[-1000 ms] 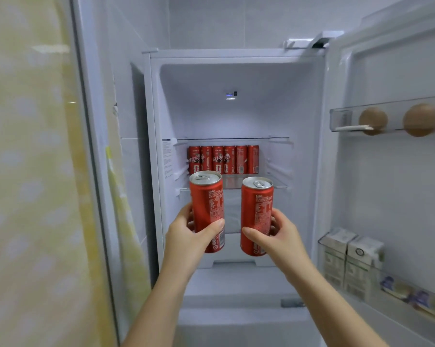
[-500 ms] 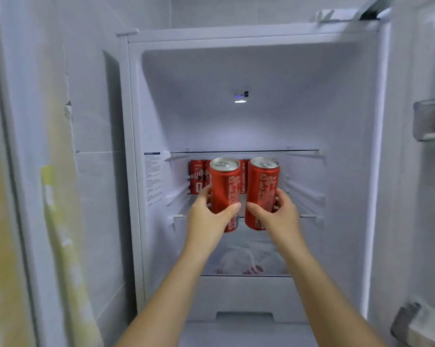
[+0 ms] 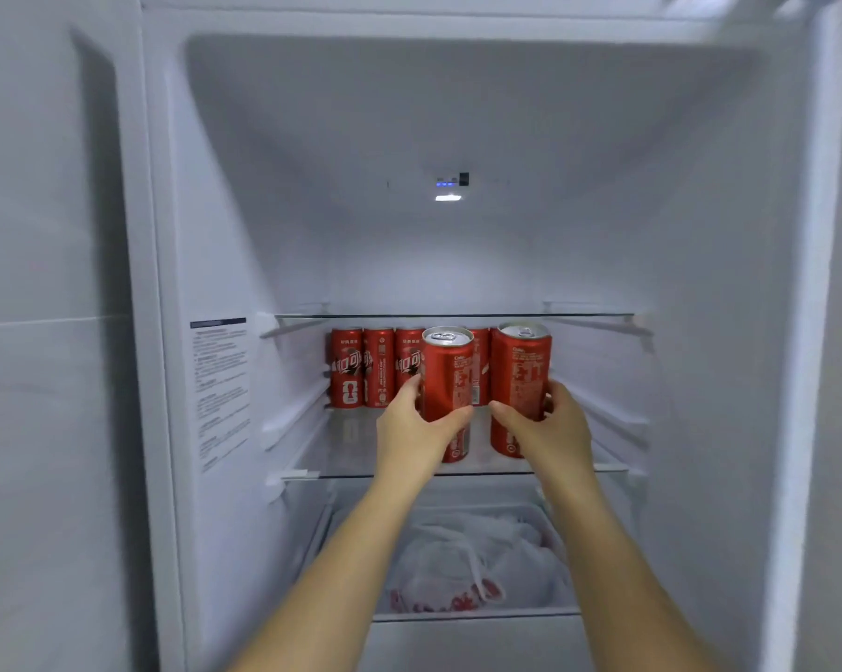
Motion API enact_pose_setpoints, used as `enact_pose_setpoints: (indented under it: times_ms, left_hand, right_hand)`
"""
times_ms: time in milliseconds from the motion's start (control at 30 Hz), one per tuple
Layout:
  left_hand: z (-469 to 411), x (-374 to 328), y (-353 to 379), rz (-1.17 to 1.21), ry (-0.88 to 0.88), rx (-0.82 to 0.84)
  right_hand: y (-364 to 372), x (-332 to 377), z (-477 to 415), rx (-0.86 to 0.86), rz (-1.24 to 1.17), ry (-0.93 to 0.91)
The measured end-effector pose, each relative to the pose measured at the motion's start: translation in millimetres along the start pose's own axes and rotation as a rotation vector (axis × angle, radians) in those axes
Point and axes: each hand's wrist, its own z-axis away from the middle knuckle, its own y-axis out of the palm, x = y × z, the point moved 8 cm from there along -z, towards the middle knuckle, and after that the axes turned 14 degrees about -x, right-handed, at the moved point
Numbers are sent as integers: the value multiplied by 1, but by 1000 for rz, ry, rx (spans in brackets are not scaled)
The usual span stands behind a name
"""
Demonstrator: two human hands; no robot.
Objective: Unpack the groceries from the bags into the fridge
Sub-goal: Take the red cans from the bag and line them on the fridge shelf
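Both arms reach into the open fridge. My left hand grips an upright red cola can around its lower half. My right hand grips a second red cola can the same way. Both cans are over the front of the glass middle shelf; whether their bases touch it is hidden by my hands. Behind them a row of several red cans stands at the back of that shelf, partly hidden by the held cans.
An upper glass shelf lies just above the can tops. Below the middle shelf a drawer holds a white plastic bag with red print. The left shelf area in front of the row is bare. Fridge walls close in on both sides.
Both hands have carried the cans forward and deeper into the fridge, up to the middle shelf. The view has closed in; the door shelves on the right have left the frame.
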Motion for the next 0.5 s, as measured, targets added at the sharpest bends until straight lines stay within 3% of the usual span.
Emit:
enact_pose_setpoints:
  times_ms: [500]
  left_hand:
    - [-36,33,45,12,-51,105]
  right_hand:
    - [13,-32,-28,-3,94,73]
